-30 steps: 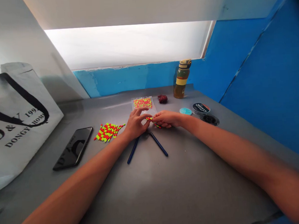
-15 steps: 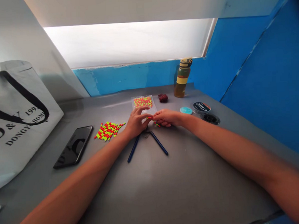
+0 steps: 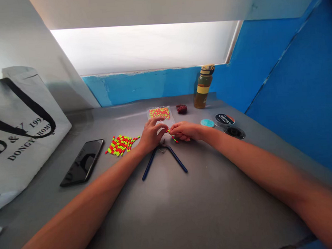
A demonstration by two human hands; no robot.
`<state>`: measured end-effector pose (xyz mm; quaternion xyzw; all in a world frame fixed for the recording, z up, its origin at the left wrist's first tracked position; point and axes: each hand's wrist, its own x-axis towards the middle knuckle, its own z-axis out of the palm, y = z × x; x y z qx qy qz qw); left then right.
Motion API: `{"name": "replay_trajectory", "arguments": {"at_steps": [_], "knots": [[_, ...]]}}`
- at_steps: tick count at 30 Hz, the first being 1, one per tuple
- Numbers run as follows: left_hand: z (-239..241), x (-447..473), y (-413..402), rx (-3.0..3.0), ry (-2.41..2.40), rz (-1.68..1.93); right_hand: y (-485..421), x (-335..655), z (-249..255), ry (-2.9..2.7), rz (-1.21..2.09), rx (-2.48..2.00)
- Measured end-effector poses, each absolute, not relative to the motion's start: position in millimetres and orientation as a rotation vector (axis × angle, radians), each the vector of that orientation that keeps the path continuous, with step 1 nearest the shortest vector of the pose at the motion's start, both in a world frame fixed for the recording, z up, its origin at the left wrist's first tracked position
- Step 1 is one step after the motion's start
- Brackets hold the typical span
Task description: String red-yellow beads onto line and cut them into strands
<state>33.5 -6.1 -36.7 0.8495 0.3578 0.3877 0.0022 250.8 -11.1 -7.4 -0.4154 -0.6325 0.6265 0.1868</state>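
My right hand point(image 3: 185, 131) is closed in a pinch on a short string of red and yellow-green beads point(image 3: 175, 139), whose end hangs below the fingertips. Just left of it, my left hand point(image 3: 152, 135) has its thumb and forefinger brought together close to the string's upper end. What lies between those left fingertips is too small to make out. Under the hands rests a pair of pliers point(image 3: 178, 160) with dark blue handles spread apart, its head partly hidden by my left hand. A flat patch of red and yellow-green beads point(image 3: 121, 145) lies left of my left wrist.
Behind the hands lie a clear bag of beads point(image 3: 159, 113) and a dark red yarn bundle point(image 3: 181, 109). A bottle point(image 3: 202, 89) stands at the back right, near a teal disc point(image 3: 207, 123) and black spools point(image 3: 224, 119). Leftward are a phone point(image 3: 83, 162) and a tote bag point(image 3: 24, 124).
My left fingertips have drawn slightly away from the right ones, with a small gap between them. The bead string's lower end hangs a little lower and shows more.
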Motion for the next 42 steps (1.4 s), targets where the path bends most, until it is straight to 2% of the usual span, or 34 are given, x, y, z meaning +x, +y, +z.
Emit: {"name": "replay_trajectory", "arguments": {"at_steps": [20, 34, 42], "knots": [[-37.7, 31.1, 2.6, 2.451, 1.213, 1.402, -11.0, 251.3, -4.1, -2.515, 1.479, -1.087], [-35.4, 31.7, -0.5, 2.54, 1.132, 1.364, -16.2, 241.1, -8.2, -1.725, 1.58, -1.16], [-35.0, 32.1, -3.1, 2.584, 1.088, 1.299, -13.9, 240.7, -14.7, -1.633, 1.599, -1.16]]}}
